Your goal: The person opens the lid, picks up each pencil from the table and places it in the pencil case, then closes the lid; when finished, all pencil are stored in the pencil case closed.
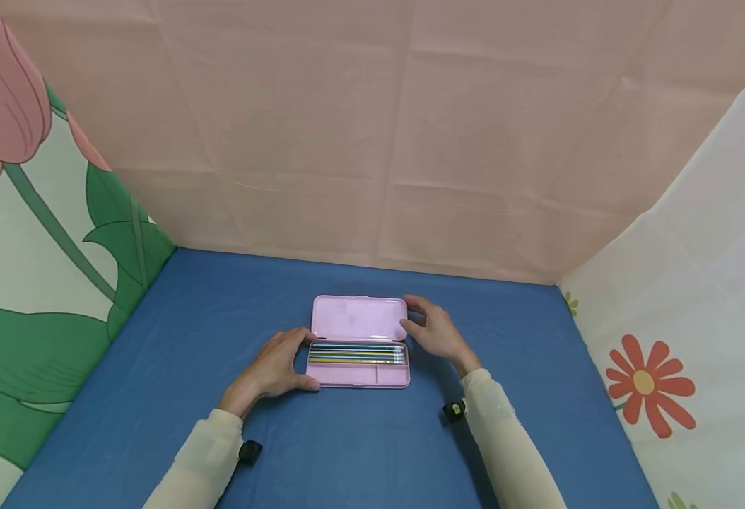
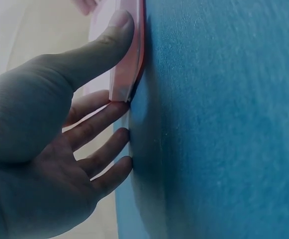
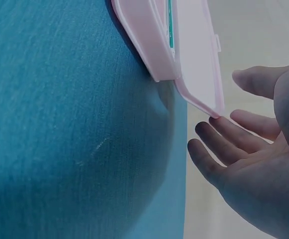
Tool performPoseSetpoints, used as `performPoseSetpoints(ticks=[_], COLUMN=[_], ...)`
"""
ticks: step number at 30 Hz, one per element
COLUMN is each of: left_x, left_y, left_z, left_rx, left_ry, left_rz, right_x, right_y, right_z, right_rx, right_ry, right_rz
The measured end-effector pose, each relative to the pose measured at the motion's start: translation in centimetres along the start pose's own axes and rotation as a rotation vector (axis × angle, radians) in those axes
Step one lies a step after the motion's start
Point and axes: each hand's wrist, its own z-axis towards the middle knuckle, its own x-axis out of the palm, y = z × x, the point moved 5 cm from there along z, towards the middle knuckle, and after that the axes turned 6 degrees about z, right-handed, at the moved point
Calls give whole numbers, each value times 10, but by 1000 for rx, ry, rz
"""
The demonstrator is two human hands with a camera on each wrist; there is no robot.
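A pink pencil case (image 1: 337,376) lies on the blue cloth with its lid (image 1: 360,318) raised along the far side. Several pencils (image 1: 356,353) lie side by side in its rear compartment; a divider splits the front part. My left hand (image 1: 277,364) holds the case's left end, the thumb on the front wall and fingers round the back corner, as the left wrist view also shows. At the lid's right edge is my right hand (image 1: 432,329). In the right wrist view its fingers (image 3: 234,133) are loosely extended, one fingertip right at the lid's corner, the thumb apart from it.
The blue cloth (image 1: 360,445) covers the surface around the case. A beige sheet (image 1: 372,141) hangs behind, with a tulip-print sheet (image 1: 35,339) at left and a white flower-print sheet (image 1: 697,283) at right. Both wrists wear small black devices.
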Motion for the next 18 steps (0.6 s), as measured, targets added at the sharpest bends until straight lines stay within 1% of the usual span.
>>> performPoseSetpoints(ticks=[6, 12, 18], left_x=[0, 1, 3], left_y=[-2, -4, -7], left_z=[0, -1, -5], left_rx=[5, -6, -17], left_ry=[13, 23, 26], left_rz=[31, 51, 108], right_x=[-3, -6, -7], right_y=[5, 13, 22], right_z=[-3, -8, -13], right_rx=[-11, -102, -177], right_ry=[-29, -62, -84], right_rz=[-16, -40, -76])
